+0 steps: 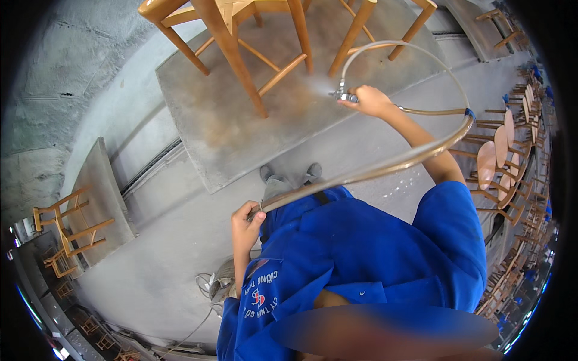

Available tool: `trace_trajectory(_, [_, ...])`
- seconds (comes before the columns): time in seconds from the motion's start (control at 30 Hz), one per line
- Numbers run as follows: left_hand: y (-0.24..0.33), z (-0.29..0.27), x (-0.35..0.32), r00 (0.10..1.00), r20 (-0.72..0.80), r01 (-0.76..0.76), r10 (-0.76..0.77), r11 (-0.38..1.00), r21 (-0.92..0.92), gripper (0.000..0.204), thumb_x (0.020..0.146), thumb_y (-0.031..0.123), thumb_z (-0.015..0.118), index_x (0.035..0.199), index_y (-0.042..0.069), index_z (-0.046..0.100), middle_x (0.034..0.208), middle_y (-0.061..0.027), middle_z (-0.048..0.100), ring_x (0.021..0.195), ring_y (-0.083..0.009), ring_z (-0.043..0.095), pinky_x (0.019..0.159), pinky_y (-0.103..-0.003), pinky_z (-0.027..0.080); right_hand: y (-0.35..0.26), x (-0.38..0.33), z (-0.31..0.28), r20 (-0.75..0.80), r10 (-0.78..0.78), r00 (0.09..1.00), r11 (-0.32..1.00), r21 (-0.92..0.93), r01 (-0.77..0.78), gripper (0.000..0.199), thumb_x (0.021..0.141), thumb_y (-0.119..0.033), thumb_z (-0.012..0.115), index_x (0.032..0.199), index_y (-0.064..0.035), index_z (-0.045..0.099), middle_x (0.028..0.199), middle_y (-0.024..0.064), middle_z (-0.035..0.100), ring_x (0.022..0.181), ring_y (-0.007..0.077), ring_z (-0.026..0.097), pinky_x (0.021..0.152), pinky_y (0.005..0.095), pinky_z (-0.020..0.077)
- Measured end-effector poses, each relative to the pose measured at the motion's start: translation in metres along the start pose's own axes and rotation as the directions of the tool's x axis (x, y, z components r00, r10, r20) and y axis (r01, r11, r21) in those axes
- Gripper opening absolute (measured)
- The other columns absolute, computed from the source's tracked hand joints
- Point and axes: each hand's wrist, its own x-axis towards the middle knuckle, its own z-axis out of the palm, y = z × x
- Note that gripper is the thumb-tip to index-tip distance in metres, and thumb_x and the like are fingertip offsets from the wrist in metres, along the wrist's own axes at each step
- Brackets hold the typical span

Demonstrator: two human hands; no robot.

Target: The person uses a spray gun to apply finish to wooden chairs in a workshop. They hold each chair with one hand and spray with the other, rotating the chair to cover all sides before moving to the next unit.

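- A grey platform (211, 156) carries a wooden chair (232, 57).
- A long hose (385, 167) makes a wide bend.
- The left hand (247, 221) is curled around this hose.
- The right hand (368, 101) is closed around a metal spray gun (344, 96).
- The spray gun is near the wooden chair, not touching it; pale mist (318, 85) is at its front.

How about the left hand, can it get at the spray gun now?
Probably not: the left hand is holding the hose, while the right hand has the spray gun farther out.
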Motion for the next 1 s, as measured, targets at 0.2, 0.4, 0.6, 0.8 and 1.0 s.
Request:
trace_trajectory(0.2, [0.032,-0.003,0.019,0.995,0.092,-0.040,0.045,0.998,-0.050,0.037,0.082,0.032,0.079,0.081,-0.002,0.064,0.062,-0.0002,0.056,0.061,-0.0076,0.048,0.056,-0.026,0.041,0.000,0.009,-0.017,-0.154,0.496,0.855,0.786,0.497,-0.367,0.058,0.089,-0.056,0.065,0.077,0.0016,0.067,0.055,0.0097,0.052,0.051,0.0177,0.048,0.053,0.0354,0.0398])
trace_trajectory(0.4, [0.043,0.004,0.029,0.990,0.142,-0.008,0.012,1.000,-0.026,0.028,0.079,0.023,0.080,0.081,-0.002,0.066,0.062,-0.0009,0.058,0.060,-0.0076,0.049,0.056,-0.025,0.041,-0.037,0.007,0.003,-0.008,0.513,0.858,0.446,0.857,-0.259,0.048,0.092,-0.052,0.063,0.078,-0.0060,0.066,0.060,0.0010,0.060,0.052,0.0092,0.054,0.043,0.0276,0.0358])
trace_trajectory(0.6, [0.038,-0.010,0.033,0.987,0.158,0.031,-0.030,1.000,-0.003,0.025,0.079,0.019,0.080,0.081,-0.002,0.066,0.062,-0.0004,0.058,0.060,-0.0068,0.048,0.056,-0.024,0.040,-0.055,-0.012,0.075,0.228,0.585,0.778,-0.090,0.972,-0.217,0.054,0.092,-0.061,0.056,0.090,-0.0067,0.062,0.068,0.0035,0.062,0.057,0.0138,0.064,0.038,0.0245,0.0317])
trace_trajectory(0.8, [0.038,-0.015,0.030,0.977,0.160,0.141,-0.139,0.990,-0.003,0.024,0.081,0.019,0.080,0.081,-0.001,0.067,0.062,0.0011,0.058,0.060,-0.0056,0.047,0.054,-0.024,0.039,-0.063,-0.008,0.191,0.408,0.735,0.541,-0.308,0.912,-0.270,0.053,0.092,-0.059,0.057,0.093,-0.0058,0.061,0.065,0.0049,0.060,0.052,0.0185,0.063,0.035,0.0270,0.0332])
trace_trajectory(1.0, [0.035,-0.010,0.037,0.961,0.252,0.116,-0.117,0.993,0.019,0.029,0.084,0.026,0.077,0.080,-0.001,0.065,0.064,0.0027,0.057,0.061,-0.0053,0.047,0.055,-0.024,0.037,-0.090,-0.011,0.158,0.421,0.574,0.702,-0.459,0.876,-0.150,0.060,0.093,-0.066,0.049,0.087,-0.0072,0.061,0.065,0.0041,0.061,0.056,0.0147,0.063,0.035,0.0238,0.0309])
